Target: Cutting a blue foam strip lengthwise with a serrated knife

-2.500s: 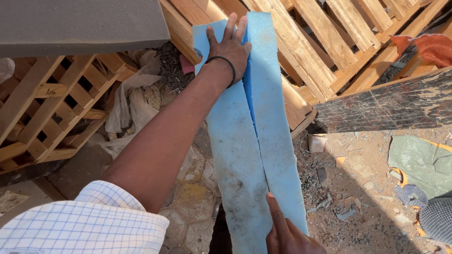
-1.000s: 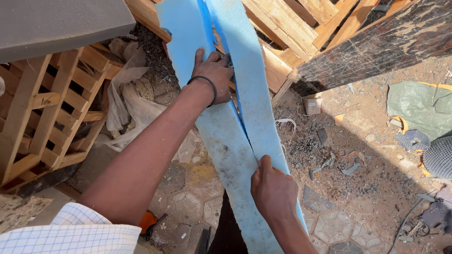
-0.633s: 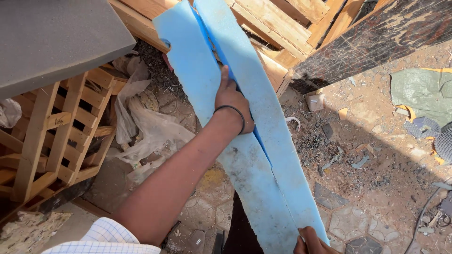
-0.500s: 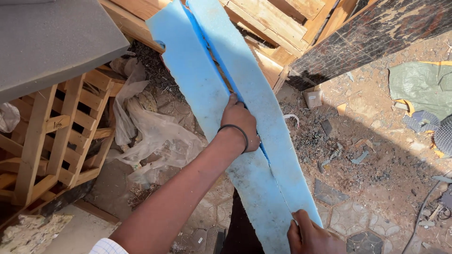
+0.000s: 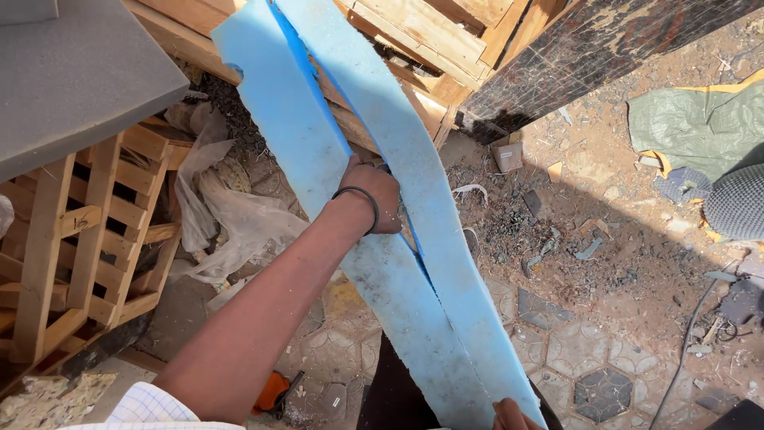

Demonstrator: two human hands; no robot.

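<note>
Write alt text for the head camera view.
The left hand grips a long blue foam strip at its lengthwise split, while the right hand holds the near end. Wooden pallets and debris-strewn ground surround it.

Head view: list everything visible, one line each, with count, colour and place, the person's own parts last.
Foam strip: one, blue, split lengthwise, centre.
Wooden pallets: several, pale, left and top.
Foam slab: one, grey, top left.
Dark board: one, top right.
Plastic sheeting: crumpled, whitish, left of strip.
Tarp: one, green, right.
Orange tool: one, bottom, partly hidden.
Left hand: black wristband, in the split, gripping the left half.
Right hand: bottom edge, at the strip's near end, mostly cut off.
</note>
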